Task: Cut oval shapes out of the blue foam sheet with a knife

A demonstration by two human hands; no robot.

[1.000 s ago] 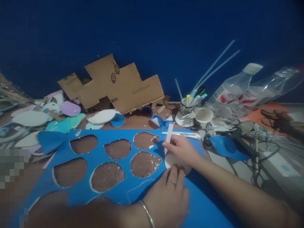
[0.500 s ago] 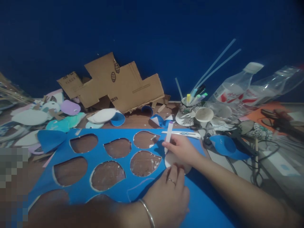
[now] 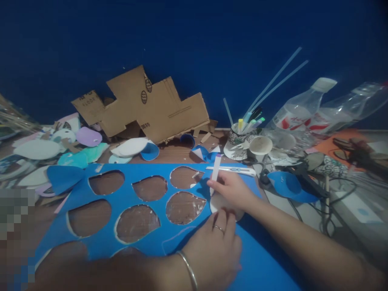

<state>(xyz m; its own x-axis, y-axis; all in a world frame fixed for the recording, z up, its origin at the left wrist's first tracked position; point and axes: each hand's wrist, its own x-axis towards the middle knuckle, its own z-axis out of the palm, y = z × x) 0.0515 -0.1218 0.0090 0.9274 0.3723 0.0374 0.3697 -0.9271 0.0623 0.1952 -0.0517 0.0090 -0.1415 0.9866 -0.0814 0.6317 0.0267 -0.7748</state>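
Note:
My right hand (image 3: 232,188) is closed around a white marker (image 3: 216,169) with a purple end, held nearly upright. The marker's tip meets the edge of a pale rounded cut-out shape (image 3: 222,204), which lies on a blue sheet (image 3: 260,258). With fingers bent, my left hand (image 3: 216,246) holds that shape down from the near side; a ring and a bracelet show on it. Both hands cover part of the shape. Several leaf-shaped holes run across the sheet's left half, and a thin pale curved line is drawn beside my left hand.
Just beyond my right hand lies a utility knife (image 3: 232,171). Behind stand a cup of pens (image 3: 238,137), brown cardboard (image 3: 157,109) and plastic bottles (image 3: 298,111). Foam cut-outs (image 3: 38,149) pile up at the left. A blue cut piece (image 3: 287,186) and dark cables (image 3: 325,220) lie at the right.
The camera view has shifted very slightly. Both hands, the marker and the pale shape look almost the same as before.

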